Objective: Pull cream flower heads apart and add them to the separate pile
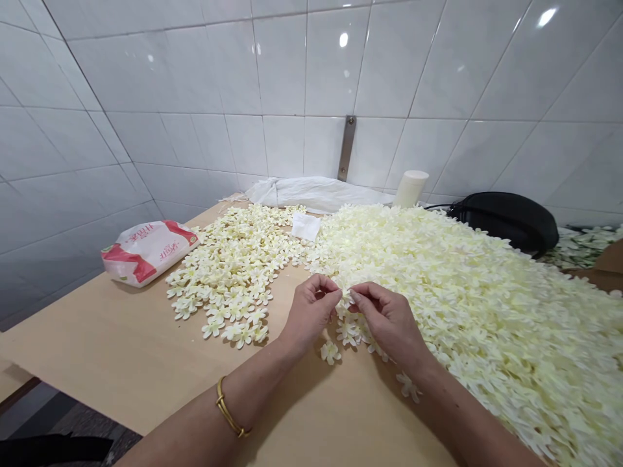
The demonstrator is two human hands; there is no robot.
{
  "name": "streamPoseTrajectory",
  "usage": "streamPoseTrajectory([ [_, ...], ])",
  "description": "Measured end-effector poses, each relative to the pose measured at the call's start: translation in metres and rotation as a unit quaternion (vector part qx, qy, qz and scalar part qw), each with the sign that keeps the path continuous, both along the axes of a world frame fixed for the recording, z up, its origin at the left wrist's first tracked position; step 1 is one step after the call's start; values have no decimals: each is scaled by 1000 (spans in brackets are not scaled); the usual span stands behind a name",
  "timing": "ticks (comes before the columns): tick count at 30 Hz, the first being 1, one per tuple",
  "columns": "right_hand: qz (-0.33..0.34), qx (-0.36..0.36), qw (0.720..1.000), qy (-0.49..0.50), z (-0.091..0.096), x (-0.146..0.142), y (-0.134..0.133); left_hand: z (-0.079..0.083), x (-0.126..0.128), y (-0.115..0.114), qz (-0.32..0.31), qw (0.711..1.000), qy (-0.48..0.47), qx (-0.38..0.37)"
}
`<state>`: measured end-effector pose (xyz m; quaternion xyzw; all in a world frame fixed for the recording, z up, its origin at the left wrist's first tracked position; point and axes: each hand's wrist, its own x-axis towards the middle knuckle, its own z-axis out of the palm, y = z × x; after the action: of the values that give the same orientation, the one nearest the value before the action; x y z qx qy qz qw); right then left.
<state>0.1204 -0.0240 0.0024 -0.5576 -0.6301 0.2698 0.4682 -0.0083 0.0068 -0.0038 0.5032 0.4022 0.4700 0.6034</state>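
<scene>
Pinching a flower (346,298) between left hand (309,308) and right hand (392,318), thumb to forefinger on both sides — neither released nor clenched into a fist, just closed at the tips. Held seemingly a little above the table (111,344), in front of the near edge of the heap (477,292). Gripped with fingertips alone, probably because of small, thin petals, likely to crease under a fuller grasp. Two pinches nearly meeting, perhaps to steady one part while handling another.

To the right of the grip and beyond it, the heap, presumably there for easy reach. To the left, across a strip of table, a smaller pile (228,259) — set apart, perhaps, to avoid mixing. Past that pile, farther left, a packet (148,253), well away from the fingers. Beyond the grip, between heap and pile, a paper (306,226). Just below the grip, a loose flower (330,352), petals fanned open and facing up.

As for the pinched flower, hard to tell which way pointed, with fingertips covering much of it and matching petals behind. No clear long axis visible either; at most, a short crosswise line from pinch to pinch.
</scene>
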Motion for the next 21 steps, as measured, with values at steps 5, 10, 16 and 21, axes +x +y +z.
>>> streamPoseTrajectory([
  [5,23,-63,986,152,2,4,2,-1,0,0,-34,996,-45,-64],
  [10,50,-105,965,237,1,4,3,2,2,0,-38,995,-67,-62],
  [16,86,-131,958,239,2,4,3,1,2,0,-9,998,-41,-40],
  [21,16,-83,991,108,4,-3,-2,2,6,-7,-15,999,-27,-19],
])
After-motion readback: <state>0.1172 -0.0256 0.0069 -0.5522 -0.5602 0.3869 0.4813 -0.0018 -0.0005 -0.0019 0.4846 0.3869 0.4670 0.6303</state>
